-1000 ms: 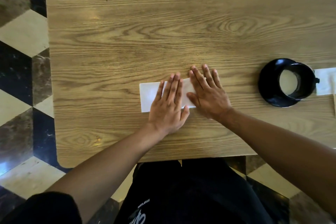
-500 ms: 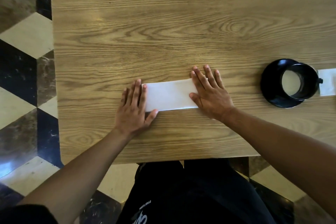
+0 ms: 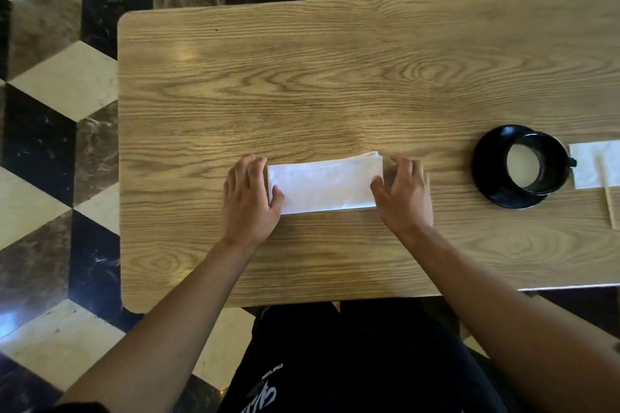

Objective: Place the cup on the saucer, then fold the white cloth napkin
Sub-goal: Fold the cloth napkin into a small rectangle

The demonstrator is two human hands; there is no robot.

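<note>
The left hand [image 3: 250, 199] is seen at the left end of the white cloth napkin [image 3: 325, 186], its fingers curled over that short edge and its thumb laid on the cloth; whether the edge is truly gripped or only touched cannot be told, since the fingertips are hidden by the hand itself. The right hand [image 3: 404, 193] is held at the right end, fingers spread and loosely bent, the thumb resting on the near right corner; nothing is clasped by it. The napkin is laid as a long folded strip on the table [image 3: 335, 84], near the front edge, layered folds being visible at its far right corner. Well to the right, the black cup [image 3: 536, 164] is set on the black saucer [image 3: 486, 157]. Beyond it, a white paper [image 3: 593, 168] is cut off by the frame edge.
</note>
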